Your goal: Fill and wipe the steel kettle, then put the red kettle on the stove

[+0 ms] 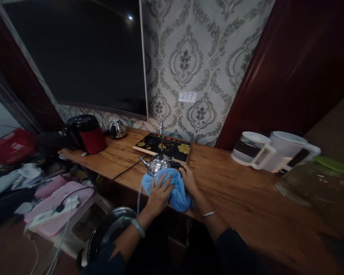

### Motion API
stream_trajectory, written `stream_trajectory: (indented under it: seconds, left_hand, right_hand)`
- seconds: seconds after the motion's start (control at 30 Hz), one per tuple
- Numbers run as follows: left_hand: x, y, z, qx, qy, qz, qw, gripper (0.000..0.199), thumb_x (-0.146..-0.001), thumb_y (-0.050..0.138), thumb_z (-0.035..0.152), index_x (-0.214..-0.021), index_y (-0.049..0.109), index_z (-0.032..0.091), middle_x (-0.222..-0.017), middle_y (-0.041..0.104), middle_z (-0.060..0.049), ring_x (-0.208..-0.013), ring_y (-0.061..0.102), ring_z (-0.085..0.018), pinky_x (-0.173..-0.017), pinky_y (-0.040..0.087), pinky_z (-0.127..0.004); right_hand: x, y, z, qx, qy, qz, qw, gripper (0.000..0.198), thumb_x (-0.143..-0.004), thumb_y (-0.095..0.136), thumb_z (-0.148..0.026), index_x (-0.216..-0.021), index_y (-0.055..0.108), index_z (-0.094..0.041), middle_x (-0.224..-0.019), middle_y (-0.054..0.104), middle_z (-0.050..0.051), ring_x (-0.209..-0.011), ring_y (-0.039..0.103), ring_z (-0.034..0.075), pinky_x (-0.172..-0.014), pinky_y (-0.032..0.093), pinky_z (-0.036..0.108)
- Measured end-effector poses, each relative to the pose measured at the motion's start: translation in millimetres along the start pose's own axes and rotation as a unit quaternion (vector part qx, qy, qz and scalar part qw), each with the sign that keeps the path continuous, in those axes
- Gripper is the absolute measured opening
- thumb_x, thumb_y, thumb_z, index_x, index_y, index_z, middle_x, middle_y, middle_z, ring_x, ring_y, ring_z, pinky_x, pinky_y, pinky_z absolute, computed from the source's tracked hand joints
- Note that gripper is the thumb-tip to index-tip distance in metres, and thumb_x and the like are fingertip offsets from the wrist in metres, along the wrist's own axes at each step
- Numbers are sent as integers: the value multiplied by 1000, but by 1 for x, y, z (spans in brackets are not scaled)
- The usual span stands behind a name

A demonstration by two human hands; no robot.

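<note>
A small shiny metal kettle (158, 164) stands at the front of the wooden counter, its spout toward the left. My left hand (160, 193) presses a bunched blue cloth (178, 196) against the kettle's near side, fingers bent over the cloth. At the kettle's dark handle, my right hand (188, 178) has its fingers curled around it; the cloth hides part of this grip. Just behind the kettle lies a black electric tea stove (174, 147) with gold flowers and lit red and green marks. A thin metal spout (161, 131) rises above the kettle.
On the wooden counter (218, 187), a red and black electric kettle (93, 137) and a small metal pot (117, 129) stand left. White-handled jugs (249, 147) and a green-lidded glass jar (309, 179) stand right. A dark basin (111, 229) and a pink-topped stool (57, 206) are below.
</note>
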State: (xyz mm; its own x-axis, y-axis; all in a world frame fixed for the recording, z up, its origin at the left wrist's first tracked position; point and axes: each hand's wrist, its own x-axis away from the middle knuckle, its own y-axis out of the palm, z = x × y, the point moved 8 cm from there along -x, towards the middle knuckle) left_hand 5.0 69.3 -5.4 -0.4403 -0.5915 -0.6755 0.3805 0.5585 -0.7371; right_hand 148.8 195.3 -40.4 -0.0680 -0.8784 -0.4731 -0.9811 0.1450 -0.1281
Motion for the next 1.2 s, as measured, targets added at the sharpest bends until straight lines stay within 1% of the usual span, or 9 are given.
stream_trajectory:
  seconds: [0.13, 0.27, 0.33, 0.47, 0.57, 0.73, 0.9, 1.03, 1.2]
  left_hand:
    - [27, -9, -13, 52, -25, 11, 998, 40, -78, 60, 14, -116, 69, 23, -125, 66, -10, -124, 51, -32, -102, 42, -50]
    - [45, -22, -41, 141, -129, 89, 977, 34, -76, 60, 17, -108, 71, 21, -110, 71, -8, -105, 60, -26, -94, 48, -45]
    - [54, -27, -61, 199, -223, 151, 942, 28, -77, 59, 20, -103, 71, 21, -103, 72, -7, -99, 63, -25, -92, 50, -43]
    - [69, -35, -103, 291, -425, 259, 817, 31, -76, 61, 26, -105, 68, 16, -110, 70, -10, -104, 64, -26, -97, 49, -43]
    - [56, -38, -118, 342, -460, 281, 770, 36, -77, 61, 29, -110, 64, 16, -117, 68, -11, -114, 61, -27, -105, 44, -42]
    - [25, -19, -114, 398, -422, 215, 786, 35, -73, 63, 33, -103, 65, 17, -109, 69, -11, -108, 63, -26, -101, 48, -43]
    - [37, -18, -93, 334, -405, 205, 826, 31, -68, 63, 31, -95, 70, 18, -102, 70, -9, -104, 64, -27, -98, 50, -45]
    - [46, -18, -83, 371, -381, 118, 839, 28, -64, 61, 30, -86, 73, 18, -97, 74, -8, -97, 68, -27, -93, 53, -43]
    - [57, -31, -121, 378, -429, 95, 815, 32, -61, 60, 32, -85, 72, 17, -96, 77, -9, -95, 70, -28, -93, 54, -43]
  right_hand:
    - [1, 0, 3, 18, 1, -10, 1000, 33, -87, 51, -38, -107, 70, -21, -108, 73, 8, -101, 64, 24, -96, 49, 42]
    - [3, -1, 2, 23, 2, -4, 1000, 33, -87, 50, -39, -106, 70, -20, -108, 72, 9, -101, 64, 25, -96, 48, 43]
    - [4, -2, -1, 23, -1, -4, 1000, 33, -87, 50, -39, -105, 69, -19, -109, 72, 10, -103, 64, 25, -96, 48, 43]
    - [6, -2, -7, 21, -7, -17, 1000, 32, -87, 50, -40, -102, 69, -18, -106, 72, 11, -100, 65, 25, -92, 50, 41]
    - [7, -3, -7, 23, -8, -16, 1000, 32, -88, 50, -41, -102, 69, -18, -106, 72, 10, -98, 65, 24, -92, 50, 41]
    - [8, -3, -5, 23, -11, -13, 1000, 33, -88, 49, -41, -103, 69, -19, -107, 72, 10, -100, 65, 25, -93, 50, 41]
    - [5, -6, -5, 27, -5, -22, 999, 34, -86, 51, -40, -103, 70, -18, -107, 73, 12, -100, 66, 26, -93, 51, 44]
    - [0, -9, -6, 32, -9, -48, 998, 35, -85, 50, -41, -103, 71, -19, -104, 74, 9, -96, 67, 26, -91, 53, 43]
    - [-4, -10, -3, 48, -15, -70, 996, 37, -85, 50, -41, -106, 71, -21, -110, 73, 9, -104, 65, 26, -95, 50, 43]
